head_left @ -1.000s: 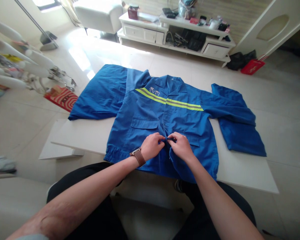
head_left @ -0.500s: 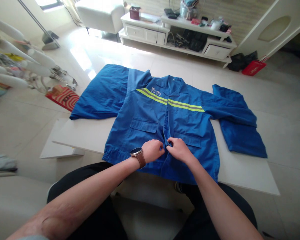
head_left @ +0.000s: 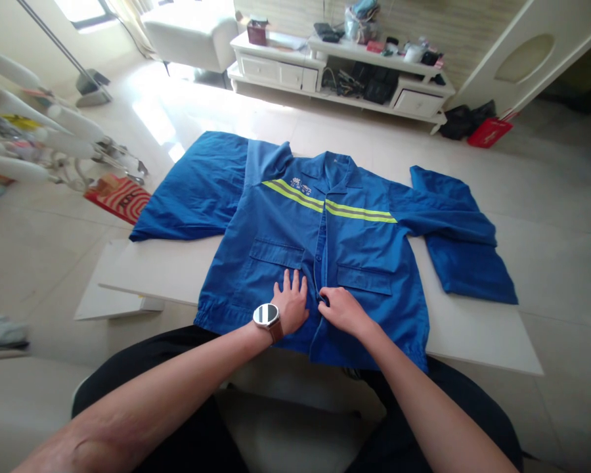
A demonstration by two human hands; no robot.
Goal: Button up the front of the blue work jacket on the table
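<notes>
Here, a seated person bends over a blue work jacket (head_left: 295,243) spread face-up on a low white bench (head_left: 473,335), its front closed and a yellow reflective stripe (head_left: 325,205) crossing the chest. The left hand (head_left: 291,303), a wristwatch (head_left: 266,315) on its wrist, lies flat with fingers spread on the cloth just left of the front placket, gripping nothing. The right hand (head_left: 342,310) sits just across the placket with its fingers curled at the fabric edge; whether that grip has pinched the cloth or a button is hidden under the fingertips and cannot be told.

The jacket's hem hangs over the near edge of the bench and is partly lost behind the forearms. The left sleeve (head_left: 197,187) spills off the far left corner, and the right sleeve (head_left: 465,253) lies folded on itself, its end at the bench's right side. The small emblem above the stripe is too fine to read. The person's dark trousers (head_left: 177,368) fill the bottom of the view, cut off by the frame.

Bare bench top lies open at both sides of the jacket, wider on the right. Beyond, pale floor tiles run clear to a white media cabinet (head_left: 335,72), its clutter too small to make out. A drying rack (head_left: 54,131) at the left is blurred, with a red patterned bag (head_left: 118,197) beneath it.
</notes>
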